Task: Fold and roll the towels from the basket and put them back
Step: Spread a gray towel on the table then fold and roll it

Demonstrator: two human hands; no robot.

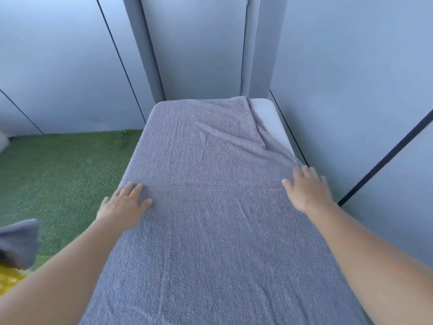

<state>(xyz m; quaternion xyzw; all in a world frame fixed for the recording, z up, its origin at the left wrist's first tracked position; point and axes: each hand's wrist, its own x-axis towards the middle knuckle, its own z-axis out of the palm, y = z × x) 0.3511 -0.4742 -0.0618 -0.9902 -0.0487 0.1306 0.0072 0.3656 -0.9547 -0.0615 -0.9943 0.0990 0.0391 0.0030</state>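
A large grey towel (206, 184) lies spread out over a narrow white table (269, 116), covering nearly all of it. Wrinkles run along its far right side, where a strip of bare table shows. My left hand (124, 205) rests flat on the towel's left edge with fingers straight. My right hand (304, 188) presses flat on the towel near its right edge, fingers spread. At the lower left, another grey towel (18, 242) hangs over a yellow basket (9, 280), of which only a corner shows.
Green artificial turf (65, 174) covers the floor to the left of the table. Grey wall panels (351, 78) stand close behind and along the right side of the table. A small dark object (122, 135) lies on the turf by the wall.
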